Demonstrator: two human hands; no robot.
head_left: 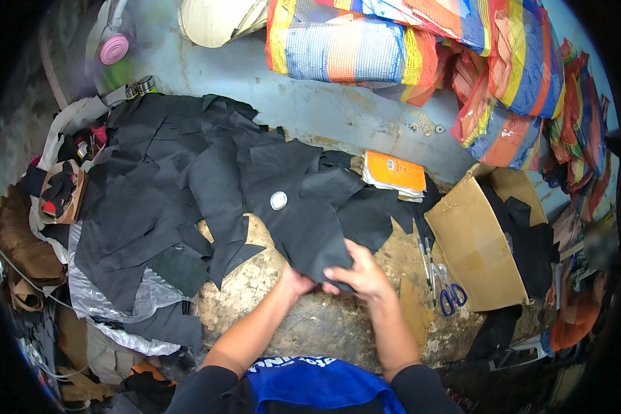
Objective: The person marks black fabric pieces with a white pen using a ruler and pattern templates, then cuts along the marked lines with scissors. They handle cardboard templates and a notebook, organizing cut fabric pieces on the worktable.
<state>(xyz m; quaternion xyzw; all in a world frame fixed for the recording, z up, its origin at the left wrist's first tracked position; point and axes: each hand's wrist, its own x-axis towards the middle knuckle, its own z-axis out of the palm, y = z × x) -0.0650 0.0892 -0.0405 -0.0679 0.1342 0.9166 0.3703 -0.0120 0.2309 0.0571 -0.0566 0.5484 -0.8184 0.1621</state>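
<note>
A black leather piece [293, 224] lies over the worn work table, and both hands grip its near edge. My left hand [299, 281] is closed at that edge, its fingers partly tucked under the leather. On the right corner, my right hand [362, 272] pinches the material, thumb on top and fingers around the side. A small round white disc [278, 201] rests on the black leather, beyond my hands. More black leather sheets [152, 165] are heaped to the left and behind.
Blue-handled scissors [451, 298] and pen-like tools [429, 265] lie to the right. Beyond them stands a cardboard box [476, 241] with black material inside. An orange-covered book [393, 172] sits at the back. Striped mesh bags [352, 52] occupy the far side. Clear plastic sheeting [145, 303] shows at the left.
</note>
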